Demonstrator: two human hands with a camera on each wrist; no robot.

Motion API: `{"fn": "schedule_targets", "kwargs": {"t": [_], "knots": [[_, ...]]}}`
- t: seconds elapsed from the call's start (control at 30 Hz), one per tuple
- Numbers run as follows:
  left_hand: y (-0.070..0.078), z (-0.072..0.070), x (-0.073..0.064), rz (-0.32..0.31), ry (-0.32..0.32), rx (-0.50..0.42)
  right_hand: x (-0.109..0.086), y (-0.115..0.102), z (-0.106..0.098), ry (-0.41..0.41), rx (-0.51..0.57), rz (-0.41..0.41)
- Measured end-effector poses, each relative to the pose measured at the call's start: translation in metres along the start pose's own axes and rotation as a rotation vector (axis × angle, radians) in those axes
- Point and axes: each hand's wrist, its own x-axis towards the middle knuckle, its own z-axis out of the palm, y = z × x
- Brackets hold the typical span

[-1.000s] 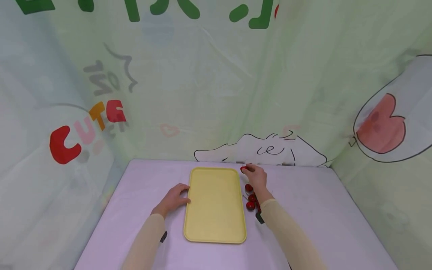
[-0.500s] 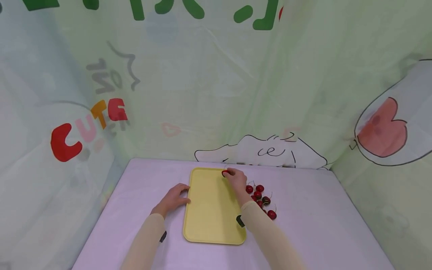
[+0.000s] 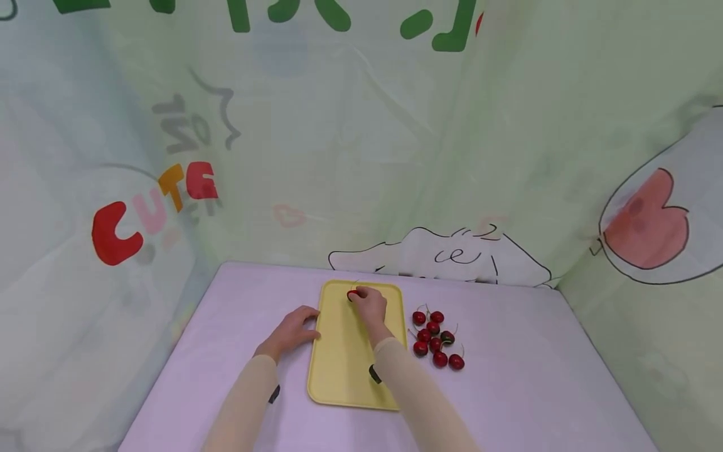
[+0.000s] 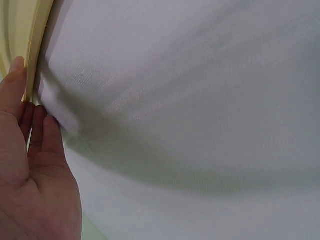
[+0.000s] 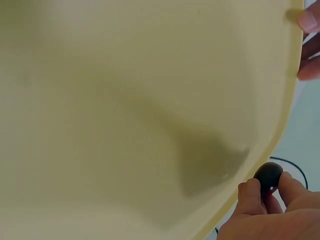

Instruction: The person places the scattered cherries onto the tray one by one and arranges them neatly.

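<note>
My right hand (image 3: 369, 306) pinches a dark red cherry (image 3: 353, 294) over the far part of a yellow tray (image 3: 339, 376). In the right wrist view the cherry (image 5: 268, 173) looks nearly black between thumb and fingertips, and a thin stem curves beside it. No contact between cherry and tray can be made out. At the tray's left edge, my left hand (image 3: 290, 333) rests its thumb and fingertips on the rim. The left wrist view shows that hand (image 4: 37, 170) with fingers only gently bent against the tray's edge (image 4: 37, 45). Right of the tray lies a loose group of cherries (image 3: 432, 328).
A pale lilac cloth (image 3: 508, 389) covers the table. Printed fabric walls (image 3: 316, 157) stand behind the table and at both sides. The right forearm (image 3: 418, 395) crosses the tray's near right corner and hides part of it.
My right hand has carried the cherry leftward from beside the tray to above its far part, uncovering the cherry group. My left hand has stayed at the tray's edge.
</note>
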Motion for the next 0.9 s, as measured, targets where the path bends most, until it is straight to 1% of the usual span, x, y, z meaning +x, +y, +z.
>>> {"fn": "schedule_targets", "kwargs": {"t": [0.17, 0.4, 0.53, 0.6, 0.8, 0.9], "knots": [[0.000, 0.001, 0.003, -0.033, -0.011, 0.001, -0.011, -0.009, 0.009, -0.002, -0.006, -0.010], [0.001, 0.000, 0.001, -0.018, -0.003, 0.003, -0.015, -0.014, 0.019, -0.002, -0.086, -0.086], [0.000, 0.001, 0.001, -0.018, -0.010, -0.009, -0.017, -0.015, 0.022, -0.006, -0.104, -0.091], [0.000, 0.001, 0.001, -0.005, -0.011, -0.007, -0.018, -0.016, 0.023, -0.010, -0.121, -0.096], [-0.001, 0.000, 0.002, -0.019, -0.007, -0.001, -0.023, -0.018, 0.024, -0.019, -0.172, -0.159], [-0.003, 0.000, 0.003, -0.008, -0.006, 0.008, -0.023, -0.018, 0.026, -0.021, -0.200, -0.178]]}}
